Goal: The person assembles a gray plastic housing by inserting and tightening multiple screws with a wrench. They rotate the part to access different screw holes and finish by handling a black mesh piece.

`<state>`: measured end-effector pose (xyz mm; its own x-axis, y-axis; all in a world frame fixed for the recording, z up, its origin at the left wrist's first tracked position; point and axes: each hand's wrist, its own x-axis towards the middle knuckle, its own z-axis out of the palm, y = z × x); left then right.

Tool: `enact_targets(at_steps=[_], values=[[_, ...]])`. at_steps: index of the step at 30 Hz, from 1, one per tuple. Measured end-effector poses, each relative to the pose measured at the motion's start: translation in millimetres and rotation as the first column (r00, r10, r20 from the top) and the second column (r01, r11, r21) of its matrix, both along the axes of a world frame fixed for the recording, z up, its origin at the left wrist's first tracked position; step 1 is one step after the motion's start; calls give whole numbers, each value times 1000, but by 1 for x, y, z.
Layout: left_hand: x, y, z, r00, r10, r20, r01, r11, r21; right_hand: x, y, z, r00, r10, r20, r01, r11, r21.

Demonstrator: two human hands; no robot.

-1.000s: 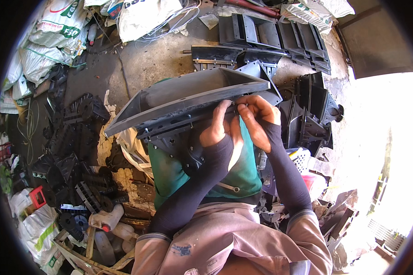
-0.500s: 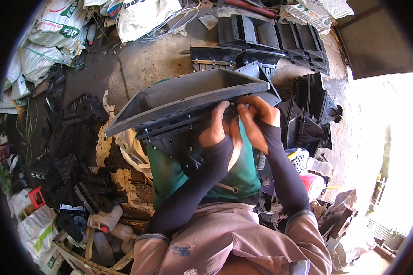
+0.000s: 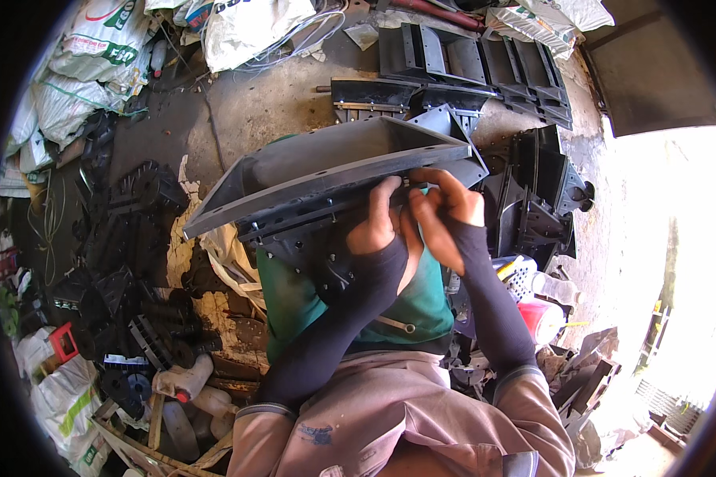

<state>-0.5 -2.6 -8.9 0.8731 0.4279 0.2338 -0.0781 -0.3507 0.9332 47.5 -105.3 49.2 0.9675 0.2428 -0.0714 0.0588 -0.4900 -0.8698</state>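
A large dark grey metal trough (image 3: 318, 155) with a flanged rim lies tilted across my lap. Bolts stick out along the black strip (image 3: 294, 222) under its near edge. My left hand (image 3: 376, 226) is closed at that edge, one finger pressed up against the flange. Beside it, my right hand (image 3: 447, 207) pinches at the same spot, fingertips almost touching the left ones. A small bolt end shows between the hands; what exactly each holds is hidden. Across the green cloth (image 3: 294, 318) on my lap lies a wrench (image 3: 394, 324).
More dark metal troughs (image 3: 445, 60) stand at the back. Black brackets (image 3: 533, 191) are stacked on the right, near a red-and-white container (image 3: 539, 322). White sacks (image 3: 99, 87) fill the far left. Black parts (image 3: 119, 310) and plastic bottles (image 3: 187, 381) crowd the left side.
The trough has shifted very slightly to the right. My right fingers have changed their bend a little at the flange; the left hand stays nearly in place.
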Motion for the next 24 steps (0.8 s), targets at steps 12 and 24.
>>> enact_targets(at_steps=[12, 24], values=[[-7, 1, -3, 999, -23, -40, 28, 990, 141, -14, -8, -3, 998, 33, -49, -17, 952, 306], [-91, 81, 49, 915, -326, -236, 16, 615, -789, -84, 45, 1, 784, 470, 406, -458, 879, -133]])
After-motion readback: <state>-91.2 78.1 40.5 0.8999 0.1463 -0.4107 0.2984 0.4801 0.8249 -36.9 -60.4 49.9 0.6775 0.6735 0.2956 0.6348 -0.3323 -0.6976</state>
